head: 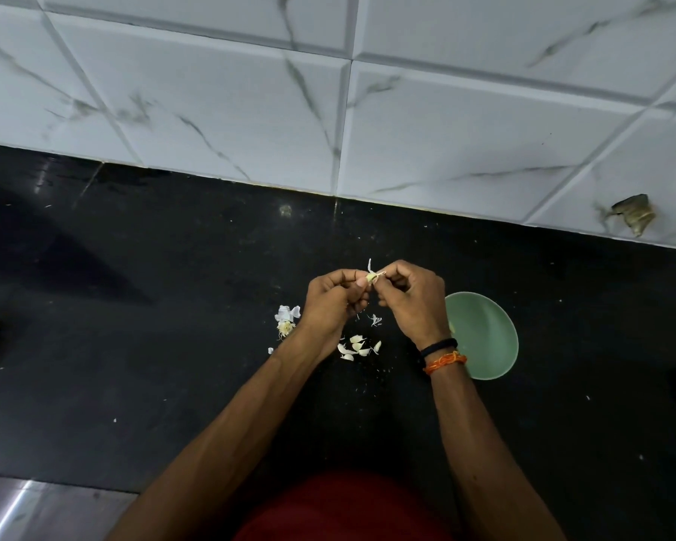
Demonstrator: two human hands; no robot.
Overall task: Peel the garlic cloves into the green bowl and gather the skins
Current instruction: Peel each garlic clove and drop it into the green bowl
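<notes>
My left hand [330,302] pinches a small pale garlic clove [371,278] between thumb and fingertips, above the black counter. My right hand [410,298] pinches a thin strip of skin [370,265] that sticks up from the clove's tip. The green bowl [484,337] stands just right of my right wrist, partly hidden by it. A heap of white skins [358,347] lies on the counter below my hands. A bit of garlic head with skin [286,320] lies left of my left hand.
The black counter [172,306] meets a white marble-look tiled wall [328,111] behind. A chipped hole [635,214] marks the wall at the right. Small skin flecks are scattered over the counter. A steel edge [36,509] shows at the lower left.
</notes>
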